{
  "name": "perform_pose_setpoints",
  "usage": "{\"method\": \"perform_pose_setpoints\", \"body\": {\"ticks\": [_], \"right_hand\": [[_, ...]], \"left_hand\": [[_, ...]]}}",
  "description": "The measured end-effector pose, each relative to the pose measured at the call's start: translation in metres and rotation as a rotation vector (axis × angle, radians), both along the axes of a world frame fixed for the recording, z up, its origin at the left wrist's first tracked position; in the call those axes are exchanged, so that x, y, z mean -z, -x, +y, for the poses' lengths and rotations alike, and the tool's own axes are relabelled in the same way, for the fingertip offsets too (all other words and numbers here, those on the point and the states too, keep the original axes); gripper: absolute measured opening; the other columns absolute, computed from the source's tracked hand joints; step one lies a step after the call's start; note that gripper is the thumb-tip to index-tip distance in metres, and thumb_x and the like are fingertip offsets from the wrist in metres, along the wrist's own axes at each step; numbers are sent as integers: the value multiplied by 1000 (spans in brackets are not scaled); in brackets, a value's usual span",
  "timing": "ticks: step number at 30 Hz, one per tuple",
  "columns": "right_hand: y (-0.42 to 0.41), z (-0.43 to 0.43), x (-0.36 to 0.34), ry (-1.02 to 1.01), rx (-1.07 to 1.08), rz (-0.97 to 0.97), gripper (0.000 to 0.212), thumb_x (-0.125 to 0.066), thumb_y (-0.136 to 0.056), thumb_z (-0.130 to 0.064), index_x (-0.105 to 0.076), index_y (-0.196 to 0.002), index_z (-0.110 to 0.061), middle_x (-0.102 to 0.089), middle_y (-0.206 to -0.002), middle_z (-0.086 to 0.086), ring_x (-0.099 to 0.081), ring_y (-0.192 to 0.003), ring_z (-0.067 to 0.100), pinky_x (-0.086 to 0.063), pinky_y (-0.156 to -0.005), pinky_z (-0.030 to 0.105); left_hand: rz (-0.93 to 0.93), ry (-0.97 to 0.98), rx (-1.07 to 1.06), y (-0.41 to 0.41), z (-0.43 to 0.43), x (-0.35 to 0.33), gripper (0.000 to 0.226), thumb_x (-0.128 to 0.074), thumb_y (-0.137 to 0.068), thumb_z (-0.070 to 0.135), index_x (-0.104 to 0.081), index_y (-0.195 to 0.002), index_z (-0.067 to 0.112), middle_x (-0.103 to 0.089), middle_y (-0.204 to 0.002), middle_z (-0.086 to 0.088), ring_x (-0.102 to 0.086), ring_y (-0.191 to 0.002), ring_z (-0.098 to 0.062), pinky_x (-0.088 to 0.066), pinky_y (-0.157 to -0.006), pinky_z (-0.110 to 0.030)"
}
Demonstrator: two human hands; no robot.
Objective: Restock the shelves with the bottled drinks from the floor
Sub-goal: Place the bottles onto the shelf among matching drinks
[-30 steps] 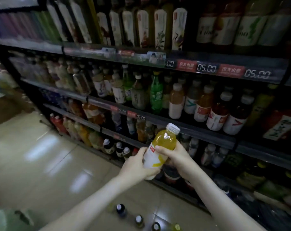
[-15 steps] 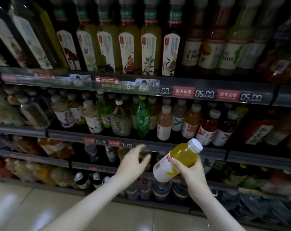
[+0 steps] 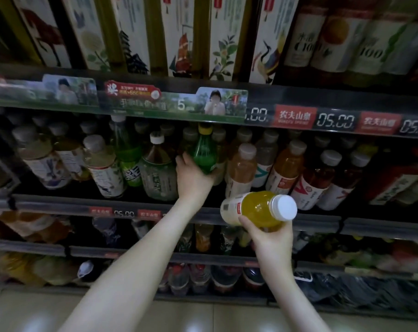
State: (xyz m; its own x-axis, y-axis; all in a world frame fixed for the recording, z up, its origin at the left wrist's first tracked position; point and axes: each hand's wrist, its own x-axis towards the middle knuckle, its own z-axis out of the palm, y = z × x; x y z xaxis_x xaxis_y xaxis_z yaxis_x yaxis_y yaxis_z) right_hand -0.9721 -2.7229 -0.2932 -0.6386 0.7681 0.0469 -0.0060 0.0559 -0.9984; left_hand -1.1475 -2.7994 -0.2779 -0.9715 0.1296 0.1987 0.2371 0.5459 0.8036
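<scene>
Sideways, yellow juice bottle (image 3: pixel 255 208) (white cap (image 3: pixel 285 208)) in right hand (image 3: pixel 272 238).

Shop drinks aisle: tiered shelves (image 3: pixel 227 213) packed with bottled drinks (image 3: pixel 239 168), price tags (image 3: pixel 334 121) along edges.

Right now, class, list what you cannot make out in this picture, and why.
Head view only.
Label of the green bottle: mostly covered by the left hand.
Label text on the yellow bottle in the right hand: too small.
Caps of the top-shelf bottles: cut by the top edge.
The bottom-shelf bottles: dark, blurred.
</scene>
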Motion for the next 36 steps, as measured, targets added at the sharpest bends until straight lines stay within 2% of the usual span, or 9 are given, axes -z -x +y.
{"method": "perform_pose_setpoints", "body": {"ticks": [6,10,13,16,20,25,30,33,36], "right_hand": [[18,-3,-4,-12,34,59,71,-87,-65,-13,-50,-126,-19,-62,-115,-9,-58,-103,-7,-45,-91,11],[39,-13,2,5,24,43,72,-87,-67,-14,-50,-129,-18,-62,-120,-4,-59,-110,7,-44,-102,27],[56,-23,9,-18,14,44,71,-85,-70,-12,-47,-128,-25,-59,-121,-7,-56,-113,7,-41,-103,25],[75,-29,14,-24,-14,23,75,-83,-72,-12,-42,-133,-25,-56,-124,-7,-54,-116,9,-40,-104,27],[96,-37,16,-116,-14,-67,84,-82,-74,-17,-30,-139,-24,-50,-133,-3,-50,-121,14,-41,-100,29],[118,-35,7,-568,113,-350,85,-79,-75,-36,-34,-138,-1,-37,-135,18,-33,-124,32,-28,-105,43],[131,-31,-5,-669,105,-508,86,-73,-81,-35,-26,-147,-6,-32,-141,21,-27,-131,40,-23,-110,53],[108,-34,-7,-569,-29,-341,82,-72,-83,-31,-26,-148,-9,-41,-138,15,-35,-131,32,-31,-110,47],[47,-39,-27,-339,-434,-158,67,-68,-86,-39,-35,-143,-26,-54,-125,-6,-53,-115,1,-43,-94,19]], "left_hand": [[86,-319,-26,-46,-39,15,71,-80,-75,22,-38,-130,8,-33,-122,-4,-37,-108,-1,-29,-89,-3],[108,-543,-180,-56,-65,0,58,-79,-76,19,-37,-114,28,-41,-122,-5,-47,-110,-7,-37,-93,-12],[178,-632,-212,-59,-84,-16,62,-80,-76,13,-39,-123,12,-47,-119,0,-49,-106,9,-34,-88,-1],[197,-608,-171,-64,-105,-20,70,-83,-73,22,-40,-127,9,-50,-126,-7,-51,-115,-4,-37,-97,-9],[215,-535,-124,-71,-131,-18,58,-78,-67,43,-45,-114,34,-53,-119,-7,-54,-115,-15,-43,-102,-29],[111,-513,-72,-74,-149,-13,57,-82,-66,37,-48,-111,34,-55,-118,-6,-56,-111,-15,-48,-97,-35],[-117,-401,19,-67,-155,-10,64,-86,-66,27,-50,-118,31,-55,-122,0,-56,-111,-12,-49,-96,-40],[-229,-358,127,-70,-152,-12,60,-86,-66,27,-53,-116,31,-59,-120,2,-58,-108,-13,-50,-91,-34],[-287,-308,232,-82,-137,-19,55,-87,-62,30,-55,-107,35,-63,-115,4,-60,-104,-11,-50,-88,-31]]}}
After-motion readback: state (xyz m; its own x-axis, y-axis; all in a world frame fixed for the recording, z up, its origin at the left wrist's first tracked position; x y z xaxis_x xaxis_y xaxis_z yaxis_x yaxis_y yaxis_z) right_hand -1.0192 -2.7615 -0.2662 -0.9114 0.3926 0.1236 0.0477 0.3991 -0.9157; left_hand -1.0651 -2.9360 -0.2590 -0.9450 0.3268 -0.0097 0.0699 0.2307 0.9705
